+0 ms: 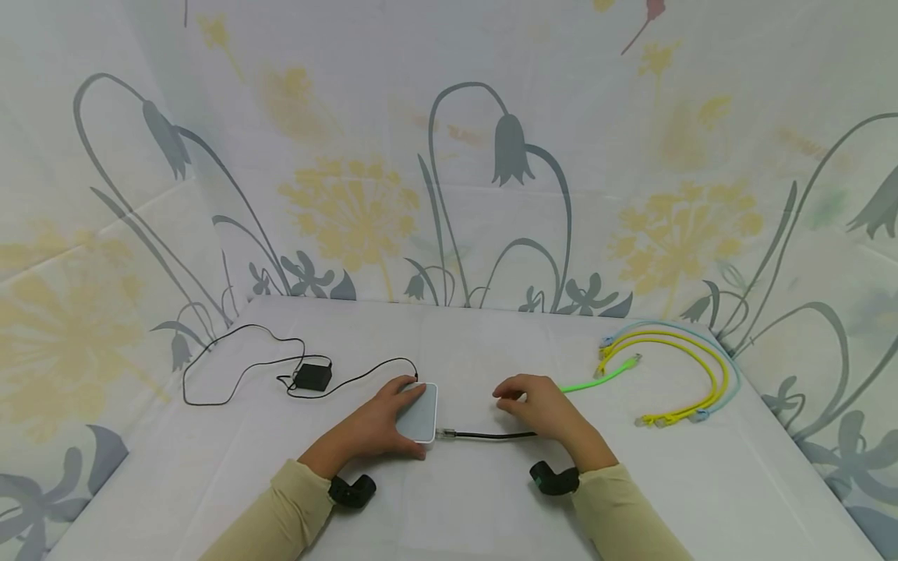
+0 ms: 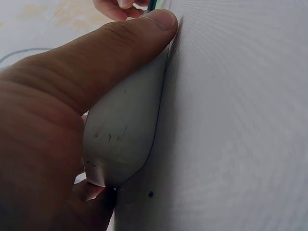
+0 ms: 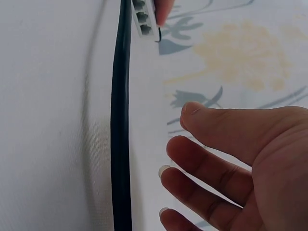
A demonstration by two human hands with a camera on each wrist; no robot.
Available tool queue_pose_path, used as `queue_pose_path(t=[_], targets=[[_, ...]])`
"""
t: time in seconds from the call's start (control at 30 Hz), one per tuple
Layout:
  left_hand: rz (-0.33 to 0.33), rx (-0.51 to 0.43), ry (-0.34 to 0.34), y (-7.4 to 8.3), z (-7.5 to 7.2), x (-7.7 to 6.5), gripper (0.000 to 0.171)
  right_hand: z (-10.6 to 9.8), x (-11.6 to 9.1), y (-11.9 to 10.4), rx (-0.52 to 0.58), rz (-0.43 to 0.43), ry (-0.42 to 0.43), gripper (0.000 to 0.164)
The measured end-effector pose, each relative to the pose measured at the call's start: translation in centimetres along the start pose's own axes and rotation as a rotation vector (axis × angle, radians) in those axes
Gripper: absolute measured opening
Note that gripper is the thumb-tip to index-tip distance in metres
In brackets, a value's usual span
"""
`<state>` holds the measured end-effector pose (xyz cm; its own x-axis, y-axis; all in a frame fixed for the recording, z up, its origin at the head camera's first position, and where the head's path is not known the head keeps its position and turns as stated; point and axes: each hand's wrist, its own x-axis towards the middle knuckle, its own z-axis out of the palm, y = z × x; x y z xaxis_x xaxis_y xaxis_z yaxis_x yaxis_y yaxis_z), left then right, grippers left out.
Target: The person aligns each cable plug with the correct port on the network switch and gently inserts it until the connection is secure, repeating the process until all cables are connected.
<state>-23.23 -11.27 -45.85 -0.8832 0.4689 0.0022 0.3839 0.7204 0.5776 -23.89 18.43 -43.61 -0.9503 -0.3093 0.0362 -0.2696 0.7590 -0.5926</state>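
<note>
A small white network switch (image 1: 418,417) lies on the white tabletop, with my left hand (image 1: 382,421) gripping it, thumb along the near edge and fingers at the far edge. In the right wrist view a row of ports (image 3: 142,17) shows on the switch's right side. A black network cable (image 1: 491,435) has its clear plug (image 1: 445,433) at that side and runs right, passing below my right hand (image 1: 543,409). That hand hovers with relaxed, slightly bent fingers and holds nothing. In the left wrist view my thumb (image 2: 110,53) lies across the switch's casing (image 2: 127,120).
A black power adapter (image 1: 312,377) sits at the left, its thin cord (image 1: 365,376) reaching the switch's far edge. Beyond my right hand lies a green network cable (image 1: 599,382). Yellow cables (image 1: 708,366) and a light blue cable (image 1: 737,378) curve at the right.
</note>
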Motion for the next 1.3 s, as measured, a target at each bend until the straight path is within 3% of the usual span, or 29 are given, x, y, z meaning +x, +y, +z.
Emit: queue_pose_path(t=[0.67, 1.3], targets=[[0.023, 0.001, 0.003, -0.4, 0.2, 0.0, 0.104, -1.2, 0.1, 2.1, -0.079, -0.012, 0.152, 0.013], [0.014, 0.003, 0.007, -0.2, 0.2, -0.1, 0.102, -1.9, -0.2, 3.6, -0.099, 0.080, 0.128, 0.022]])
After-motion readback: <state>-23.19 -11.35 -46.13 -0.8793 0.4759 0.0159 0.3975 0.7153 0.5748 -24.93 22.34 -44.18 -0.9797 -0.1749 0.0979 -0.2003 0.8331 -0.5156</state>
